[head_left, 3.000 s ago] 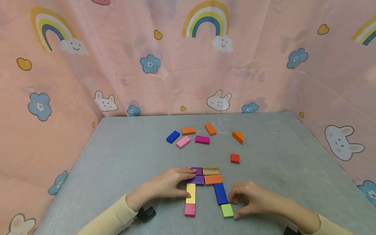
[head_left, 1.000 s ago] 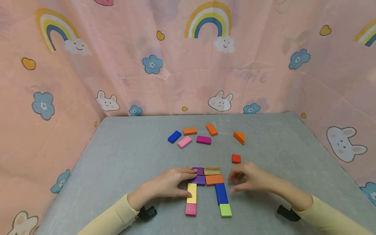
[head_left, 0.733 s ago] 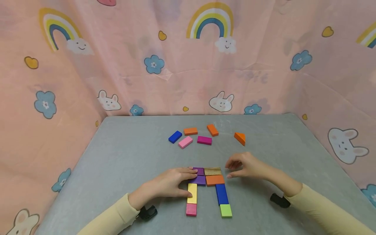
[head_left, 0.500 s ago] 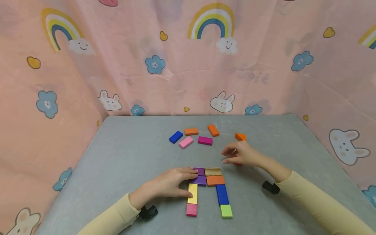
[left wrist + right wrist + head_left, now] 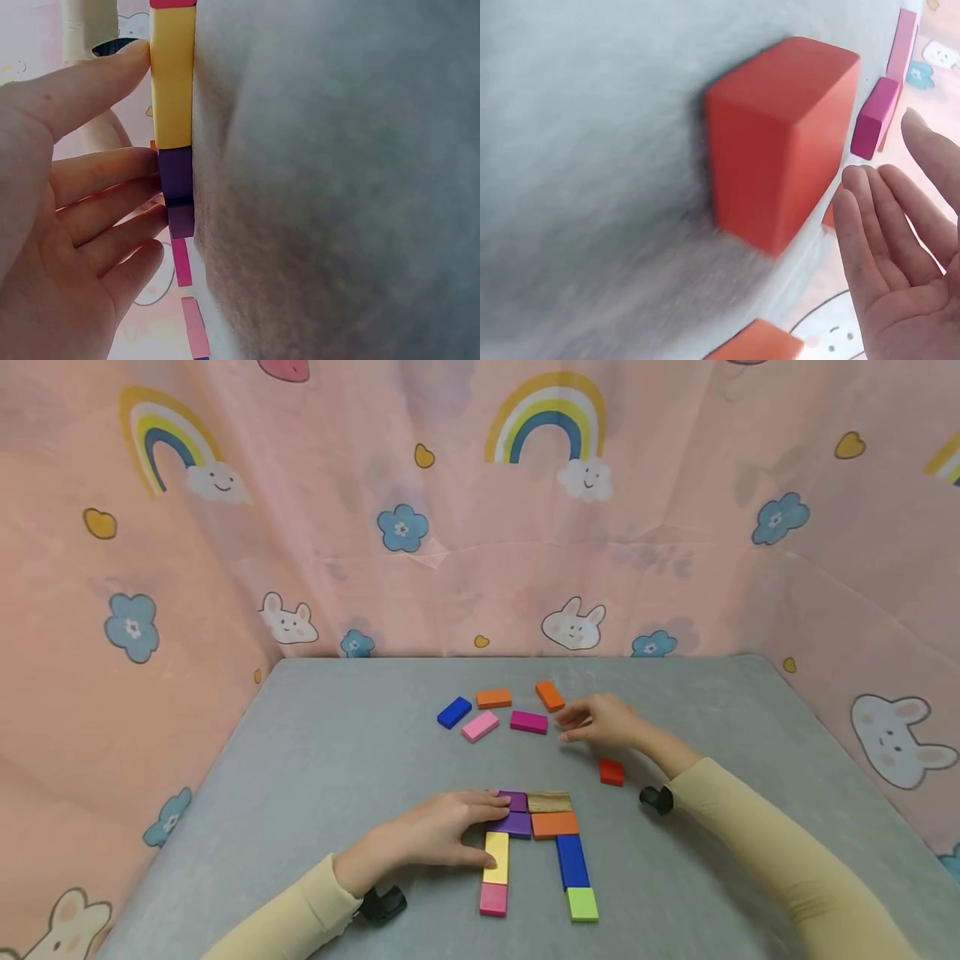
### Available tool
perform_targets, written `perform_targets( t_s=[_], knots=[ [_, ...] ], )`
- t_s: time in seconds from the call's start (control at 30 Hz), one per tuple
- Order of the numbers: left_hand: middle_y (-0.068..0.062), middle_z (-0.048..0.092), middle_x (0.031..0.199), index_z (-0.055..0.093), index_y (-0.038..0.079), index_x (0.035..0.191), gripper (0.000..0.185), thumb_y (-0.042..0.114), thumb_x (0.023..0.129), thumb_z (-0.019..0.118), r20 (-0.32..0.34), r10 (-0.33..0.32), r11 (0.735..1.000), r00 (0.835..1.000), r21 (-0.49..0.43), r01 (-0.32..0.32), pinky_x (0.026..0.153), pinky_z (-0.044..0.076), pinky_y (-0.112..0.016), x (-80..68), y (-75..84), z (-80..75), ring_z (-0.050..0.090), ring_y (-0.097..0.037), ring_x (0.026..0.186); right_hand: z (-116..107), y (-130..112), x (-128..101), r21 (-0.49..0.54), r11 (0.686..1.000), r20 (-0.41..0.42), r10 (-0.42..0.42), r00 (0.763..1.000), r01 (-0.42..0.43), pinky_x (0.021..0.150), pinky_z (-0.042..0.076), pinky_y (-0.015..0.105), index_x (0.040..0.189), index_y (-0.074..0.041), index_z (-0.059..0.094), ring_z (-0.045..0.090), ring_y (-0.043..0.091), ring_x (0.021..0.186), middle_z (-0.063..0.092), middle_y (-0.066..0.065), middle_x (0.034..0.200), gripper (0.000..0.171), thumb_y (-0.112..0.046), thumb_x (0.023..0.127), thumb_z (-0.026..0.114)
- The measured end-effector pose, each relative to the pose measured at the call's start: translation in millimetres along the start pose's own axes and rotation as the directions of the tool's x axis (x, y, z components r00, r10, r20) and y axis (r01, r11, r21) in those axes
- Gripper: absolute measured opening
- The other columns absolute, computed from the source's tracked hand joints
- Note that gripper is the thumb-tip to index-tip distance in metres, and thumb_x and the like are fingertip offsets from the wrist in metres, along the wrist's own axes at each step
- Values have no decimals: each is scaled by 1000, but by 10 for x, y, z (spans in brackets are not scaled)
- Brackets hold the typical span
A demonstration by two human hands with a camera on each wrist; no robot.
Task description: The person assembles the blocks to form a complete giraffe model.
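Yellow block (image 5: 497, 857) is touched by the thumb of the widely spread left hand (image 5: 438, 829), whose fingertips are rested against the two purple blocks (image 5: 517, 827) beyond it, presumably to steady the row. Its long axis is directed away from the person, flat on the worktop (image 5: 337, 760). The right hand (image 5: 603, 720), empty with thumb parted, is positioned beyond and right of it, near the magenta block (image 5: 528, 722).

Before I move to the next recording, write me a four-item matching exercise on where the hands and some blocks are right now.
1. left hand
2. right hand
3. small red block
4. lime-green square block

A. beside the magenta rectangular block, holding nothing
B. at the near end of the nearer blue rectangular block
C. touching a yellow rectangular block and a purple rectangular block
D. alone, apart from every other block

Right pairs: 1-C, 2-A, 3-D, 4-B
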State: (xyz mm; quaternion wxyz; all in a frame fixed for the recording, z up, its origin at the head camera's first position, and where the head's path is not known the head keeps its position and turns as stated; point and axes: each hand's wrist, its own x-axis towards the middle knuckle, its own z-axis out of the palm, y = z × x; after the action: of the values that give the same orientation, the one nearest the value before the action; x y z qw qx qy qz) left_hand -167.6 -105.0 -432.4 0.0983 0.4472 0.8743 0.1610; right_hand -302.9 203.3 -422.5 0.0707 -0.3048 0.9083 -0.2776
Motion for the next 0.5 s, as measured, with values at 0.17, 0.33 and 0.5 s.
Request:
perform_targets(
  t_s=[0.17, 0.33, 0.5],
  knots=[
    [2, 46, 145, 51, 15, 137, 63, 49, 86, 64, 3, 3, 1000, 1000, -4, -3, 106, 41, -36, 1, 2, 1, 42, -16, 135, 52, -5, 128, 17, 1000, -10, 6, 1000, -6, 81, 56, 34, 115, -4, 68, 68, 20, 92, 71, 10, 105, 39, -24, 82, 74],
    [2, 46, 145, 52, 15, 137, 63, 50, 86, 64, 0, 10, 1000, 1000, 1, -10, 106, 41, -36, 7, -3, 10, 43, -15, 134, 101, -17, 208, 30, 999, -15, 28, 999, -28, 80, 56, 34, 115, -1, 67, 68, 19, 89, 71, 10, 104, 40, -23, 82, 75],
    [3, 46, 145, 52, 15, 137, 64, 50, 86, 63, -2, 8, 1000, 1000, -1, -8, 106, 40, -36, 9, -8, 20, 42, -16, 135, 122, -20, 242, 31, 998, -9, 54, 999, -53, 79, 56, 33, 116, 1, 66, 69, 20, 90, 71, 13, 106, 42, -21, 82, 75]
  ],
)
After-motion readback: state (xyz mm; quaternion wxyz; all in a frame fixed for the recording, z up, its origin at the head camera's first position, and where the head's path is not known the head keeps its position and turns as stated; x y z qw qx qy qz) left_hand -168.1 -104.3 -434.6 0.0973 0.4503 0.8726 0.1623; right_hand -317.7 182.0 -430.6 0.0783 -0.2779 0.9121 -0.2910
